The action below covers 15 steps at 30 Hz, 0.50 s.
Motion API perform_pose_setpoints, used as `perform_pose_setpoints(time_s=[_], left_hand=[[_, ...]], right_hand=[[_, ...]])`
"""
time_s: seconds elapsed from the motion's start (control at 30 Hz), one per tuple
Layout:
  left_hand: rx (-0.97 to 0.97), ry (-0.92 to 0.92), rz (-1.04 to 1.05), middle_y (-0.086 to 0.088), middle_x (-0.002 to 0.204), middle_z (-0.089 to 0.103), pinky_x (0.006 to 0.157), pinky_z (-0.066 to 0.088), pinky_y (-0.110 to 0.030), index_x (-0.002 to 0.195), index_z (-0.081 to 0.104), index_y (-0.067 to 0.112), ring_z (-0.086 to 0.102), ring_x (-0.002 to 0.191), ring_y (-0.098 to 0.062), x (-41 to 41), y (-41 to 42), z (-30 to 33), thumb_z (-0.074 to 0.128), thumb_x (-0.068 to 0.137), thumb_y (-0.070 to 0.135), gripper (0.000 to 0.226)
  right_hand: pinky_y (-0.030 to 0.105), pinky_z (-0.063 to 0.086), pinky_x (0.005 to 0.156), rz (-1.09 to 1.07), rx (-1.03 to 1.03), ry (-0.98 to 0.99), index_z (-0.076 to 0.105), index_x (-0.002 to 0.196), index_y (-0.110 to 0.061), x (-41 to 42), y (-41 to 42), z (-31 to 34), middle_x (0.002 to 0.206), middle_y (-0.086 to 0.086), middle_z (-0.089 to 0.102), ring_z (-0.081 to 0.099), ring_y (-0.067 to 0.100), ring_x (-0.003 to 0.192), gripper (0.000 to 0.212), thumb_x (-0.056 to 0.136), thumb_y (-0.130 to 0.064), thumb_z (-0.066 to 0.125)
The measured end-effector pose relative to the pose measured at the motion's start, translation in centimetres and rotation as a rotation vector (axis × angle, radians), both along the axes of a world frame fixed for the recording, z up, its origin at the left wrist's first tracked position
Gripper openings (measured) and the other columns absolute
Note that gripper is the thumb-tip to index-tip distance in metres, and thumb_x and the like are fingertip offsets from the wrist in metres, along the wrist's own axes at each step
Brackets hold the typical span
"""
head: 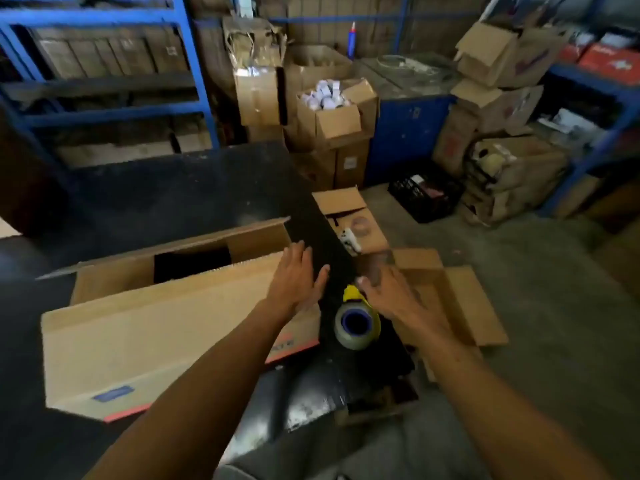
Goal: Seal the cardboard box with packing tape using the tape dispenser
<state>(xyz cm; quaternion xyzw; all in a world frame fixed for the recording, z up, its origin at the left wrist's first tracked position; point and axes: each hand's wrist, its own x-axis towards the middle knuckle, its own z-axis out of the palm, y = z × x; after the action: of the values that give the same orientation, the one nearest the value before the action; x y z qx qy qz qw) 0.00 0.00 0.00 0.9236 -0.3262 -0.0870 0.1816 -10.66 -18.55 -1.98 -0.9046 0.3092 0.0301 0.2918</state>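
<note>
The box (166, 327) lay on the black table (173, 195), top flaps not shut. The left hand (294, 282) rested flat and open on a flap. The right hand (388, 296) reached, empty, beside the dispenser (356, 320). It should grab the handle firmly while the left pressed the flaps closed.

Dim, soft, slightly blurred wide-angle view; edges bend, glare on the black table (304, 407).

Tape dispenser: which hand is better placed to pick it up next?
Probably the right hand: its fingers already touch the yellow tape dispenser on the black table. The left hand lies flat on the cardboard box flap, holding it shut.
</note>
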Motion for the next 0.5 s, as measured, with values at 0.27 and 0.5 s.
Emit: perform_pose_setpoints(time_s=[0.27,0.5], left_hand=[[0.104,-0.160,0.015,-0.027,0.164,0.010,0.125,0.003,-0.044,0.154,0.022,-0.007,0.006,0.154,-0.038,-0.1,-0.5,-6.7,0.016,0.096,0.057,0.087],[0.126,-0.118,0.018,-0.021,0.167,0.003,0.124,-0.004,-0.039,0.156,0.015,-0.003,-0.003,0.155,-0.031,0.4,-0.5,-7.2,0.019,0.099,0.051,0.079]], right_hand=[[0.045,0.046,0.095,0.046,0.085,0.209,0.041,0.136,-0.009,-0.7,-1.0,-10.2,0.134,0.017,0.048,0.050,0.038,0.122,0.067,0.085,-0.045,0.066],[0.045,0.049,0.085,0.024,0.063,0.239,0.041,0.133,-0.014,1.2,-1.1,-12.6,0.123,0.019,0.056,0.055,0.040,0.110,0.055,0.085,-0.021,0.068]])
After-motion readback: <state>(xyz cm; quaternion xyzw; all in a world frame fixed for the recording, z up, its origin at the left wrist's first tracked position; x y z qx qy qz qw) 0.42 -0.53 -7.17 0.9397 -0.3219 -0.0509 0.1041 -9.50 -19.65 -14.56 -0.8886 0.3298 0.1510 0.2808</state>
